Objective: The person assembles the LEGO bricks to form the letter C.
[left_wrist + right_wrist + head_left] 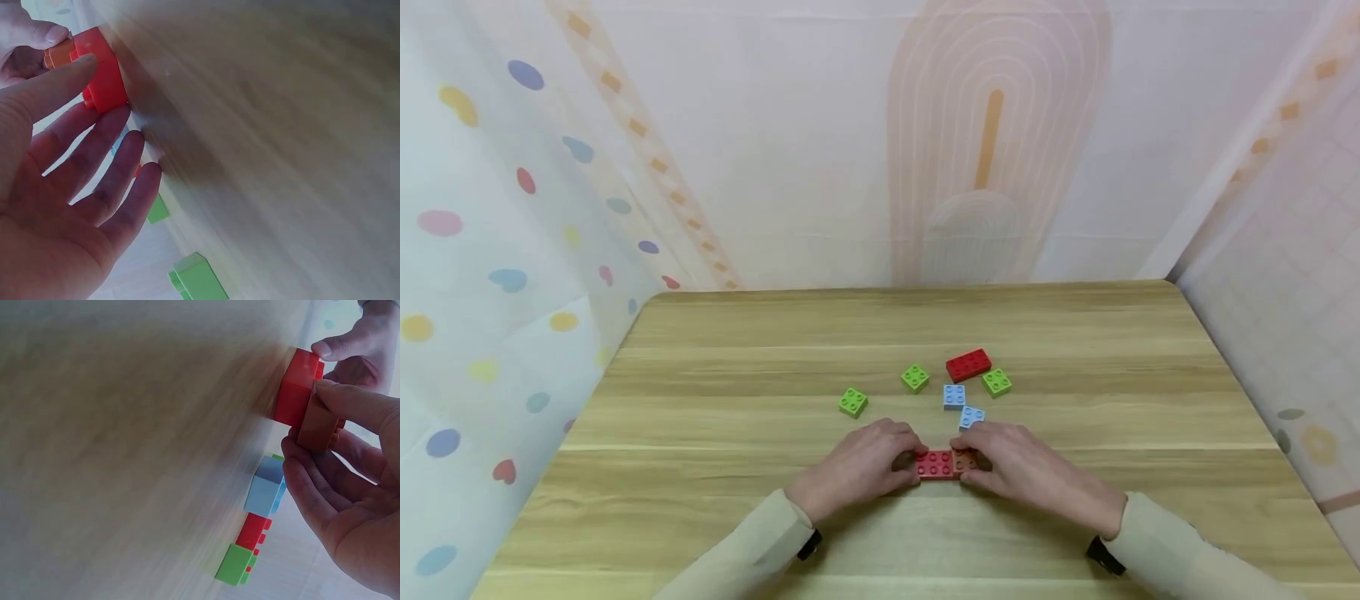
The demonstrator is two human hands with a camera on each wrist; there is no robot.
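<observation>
A red building brick with two rows of studs lies on the wooden table in front of me. My left hand pinches its left end, thumb on the near side and fingertips at the far side. My right hand grips a small orange-brown brick between thumb and fingers. That brick sits higher than the red one, over its right end, studs up. Just beyond the right hand lies a light blue brick, partly covered by it in the head view.
Farther back are another light blue brick, a second red brick and three green bricks, at the left, middle and right. Patterned cloth hangs behind the table and along its sides.
</observation>
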